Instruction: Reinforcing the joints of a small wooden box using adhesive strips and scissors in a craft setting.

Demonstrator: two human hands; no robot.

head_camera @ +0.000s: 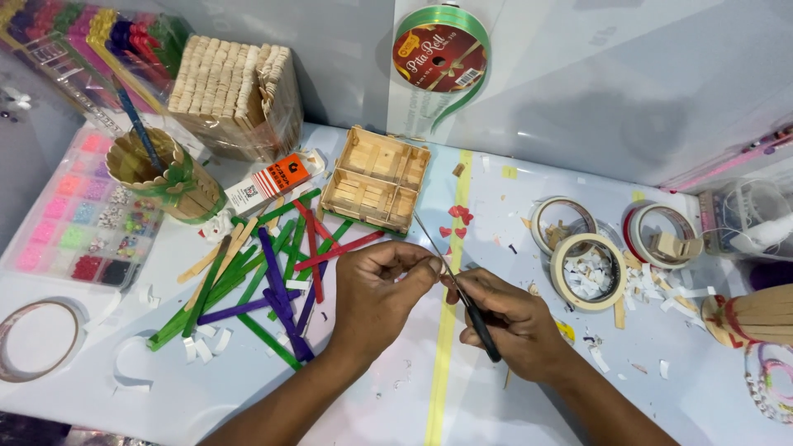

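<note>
My left hand (pixel 376 293) is closed in a pinch, its fingertips together at something too small to make out. My right hand (pixel 510 322) grips a thin metal tool with a black handle (pixel 475 318); its point reaches up toward a small wooden stick box (pixel 376 177). The tool's shaft passes right by the left fingertips. To the left lies a loose pile of green, purple and red craft sticks (pixel 264 281). Small red heart shapes (pixel 457 219) lie just above my hands.
A stick cup with a green ribbon (pixel 165 173), a bundle of plain sticks (pixel 235 91), a bead organiser (pixel 83 215), a glue tube (pixel 277 182), several tape rolls (pixel 588 268) and paper scraps lie around. A green ribbon spool (pixel 439 54) hangs on the wall.
</note>
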